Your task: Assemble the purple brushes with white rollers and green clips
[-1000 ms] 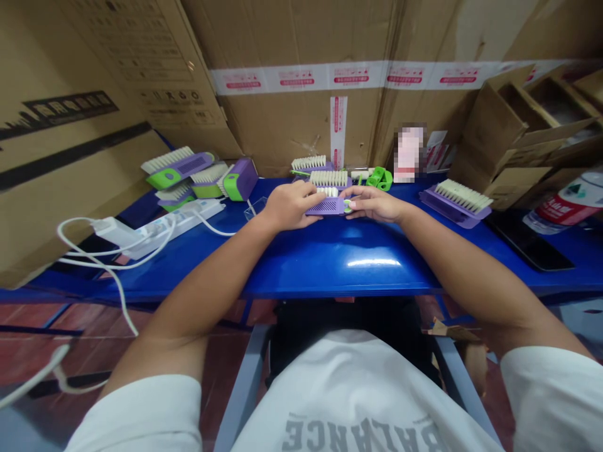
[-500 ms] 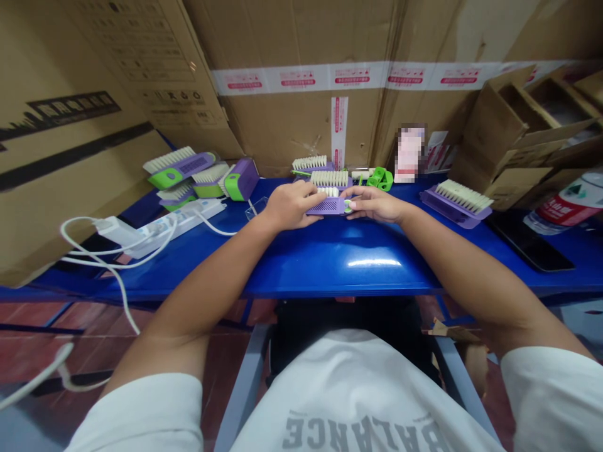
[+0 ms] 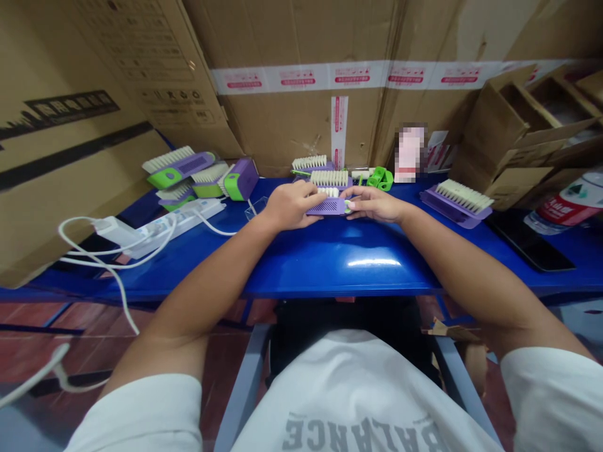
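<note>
Left hand: fingers curled narrowly over the left end of the purple slotted brush body, holding it down against the table.
Right hand: narrow pinch, fingertips pressed on the right end, beside a pale green tip.
Thing in hand: lies flat between the hands, on the far part of the blue workbench, with a short row of cream bristles just beyond it.
Handling: probably light, stiff moulded plastic, smooth enough to slip a little; the long edges and slotted face look like the surest hold, away from the softer bristles.
Nearby: a brush with cream bristles lies just behind; green plastic clips sit to its right.
Left of the hands: purple-and-green brushes are heaped near a small clear plastic tray, its contents unclear.
Right of the hands: a purple-based brush lies apart.
Containers: an open divided cardboard carton stands at far right; its contents cannot be made out.
Behind: large taped cardboard boxes stand against the bench.
</note>
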{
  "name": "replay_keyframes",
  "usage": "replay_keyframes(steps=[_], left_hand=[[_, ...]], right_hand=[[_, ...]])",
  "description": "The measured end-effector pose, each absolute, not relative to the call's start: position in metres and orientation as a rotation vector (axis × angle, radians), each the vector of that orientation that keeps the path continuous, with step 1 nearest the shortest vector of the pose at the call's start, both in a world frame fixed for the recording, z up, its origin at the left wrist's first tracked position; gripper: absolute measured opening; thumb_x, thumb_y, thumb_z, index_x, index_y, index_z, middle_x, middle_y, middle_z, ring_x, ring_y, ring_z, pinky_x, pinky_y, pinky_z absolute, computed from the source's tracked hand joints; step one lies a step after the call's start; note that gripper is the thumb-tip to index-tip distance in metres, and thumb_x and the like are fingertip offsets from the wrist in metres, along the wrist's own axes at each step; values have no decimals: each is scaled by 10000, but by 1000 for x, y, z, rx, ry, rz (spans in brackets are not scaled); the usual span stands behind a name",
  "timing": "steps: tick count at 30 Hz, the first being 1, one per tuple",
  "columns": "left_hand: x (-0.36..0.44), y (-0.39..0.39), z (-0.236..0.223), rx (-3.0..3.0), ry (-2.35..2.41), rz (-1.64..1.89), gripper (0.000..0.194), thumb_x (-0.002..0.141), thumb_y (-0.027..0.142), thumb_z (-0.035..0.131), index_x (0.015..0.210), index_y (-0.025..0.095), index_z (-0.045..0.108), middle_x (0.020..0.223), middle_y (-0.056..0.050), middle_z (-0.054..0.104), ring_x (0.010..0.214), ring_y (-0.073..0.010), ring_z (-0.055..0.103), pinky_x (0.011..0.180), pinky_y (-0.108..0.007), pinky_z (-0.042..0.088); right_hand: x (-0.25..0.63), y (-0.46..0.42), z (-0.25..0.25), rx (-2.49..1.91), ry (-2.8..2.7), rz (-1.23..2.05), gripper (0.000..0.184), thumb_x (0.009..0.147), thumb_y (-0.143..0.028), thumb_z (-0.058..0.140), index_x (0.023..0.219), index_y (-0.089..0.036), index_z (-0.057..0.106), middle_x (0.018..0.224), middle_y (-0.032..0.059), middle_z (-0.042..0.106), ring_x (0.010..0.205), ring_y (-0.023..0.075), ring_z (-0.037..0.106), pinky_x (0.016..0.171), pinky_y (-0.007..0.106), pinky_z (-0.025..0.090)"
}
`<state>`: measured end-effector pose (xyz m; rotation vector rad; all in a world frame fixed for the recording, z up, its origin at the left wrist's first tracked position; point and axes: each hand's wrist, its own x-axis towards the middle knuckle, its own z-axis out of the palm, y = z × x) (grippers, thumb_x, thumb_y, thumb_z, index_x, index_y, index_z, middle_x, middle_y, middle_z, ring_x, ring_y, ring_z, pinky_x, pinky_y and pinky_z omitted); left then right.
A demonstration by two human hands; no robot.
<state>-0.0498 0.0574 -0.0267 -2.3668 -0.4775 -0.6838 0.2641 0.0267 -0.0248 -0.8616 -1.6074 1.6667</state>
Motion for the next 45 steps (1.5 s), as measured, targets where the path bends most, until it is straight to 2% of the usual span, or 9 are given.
replay_keyframes(steps=[13,20,24,27,30,33,36,40,45], left_hand=[[-51,59,-27,-2399,-535,-692,432,996,531,794,1315,240,816,1143,-125,839,961,-315,792,728,-397,569],[-51,55,-24,-2444,-608,-671,463,965,510,838,1357,265,811,1165,-128,830,992,-329,778,717,-404,571],[-52,55,-22,-2355,-712,-797,546,963,622,844,1362,255,784,1149,-117,818,1016,-329,782,752,-405,608],[-62,62,-20,-2199,-862,-1009,609,962,660,853,1396,250,732,1168,-111,796,1047,-323,783,804,-406,640],[-74,69,-18,-2088,-890,-1169,646,981,681,852,1442,267,668,1192,-112,773,1064,-311,771,855,-418,661],[-81,74,-17,-2063,-911,-1263,689,1007,682,827,1519,281,598,1313,-142,734,1199,-359,751,1001,-531,672],[-82,77,-19,-2109,-933,-1283,750,1024,673,797,1617,312,515,1535,-188,646,1454,-432,660,1183,-664,600],[-80,80,-24,-2192,-974,-1284,848,1067,679,724,1738,310,360,1663,-207,577,1570,-427,605,1219,-633,593],[-76,77,-22,-2269,-1096,-1178,906,1016,722,774,1693,258,393,1651,-241,598,1563,-461,625,1225,-630,596]], right_hand=[[263,27,-24,-861,-1614,1633,459,774,-427,1109,1129,-280,859,1033,11,879,1008,175,831,900,296,732],[261,31,-20,-883,-1830,1066,416,762,-619,1065,952,-276,928,1115,64,896,1132,268,814,1061,424,678],[263,27,-8,-919,-1684,843,708,963,-799,820,547,-249,661,816,92,799,912,263,783,936,441,657],[266,27,-3,-901,-1591,792,819,1027,-864,681,509,-255,506,710,86,682,882,250,737,899,418,616],[267,32,-6,-929,-1655,738,814,1017,-895,652,528,-256,525,684,66,648,803,225,688,892,413,582],[267,35,-15,-1012,-1910,667,651,1017,-787,697,656,-245,686,713,55,697,744,216,656,866,422,567],[265,32,-24,-1026,-2244,549,375,972,-558,780,1111,-221,867,1036,100,853,871,266,726,913,449,596],[251,26,-35,-1102,-2441,422,835,956,-479,787,1721,-198,606,1418,191,828,1080,356,778,1029,524,617],[224,27,-38,-1347,-2486,213,974,1025,-473,716,1876,-186,341,1425,228,828,1221,426,783,1056,549,616]])
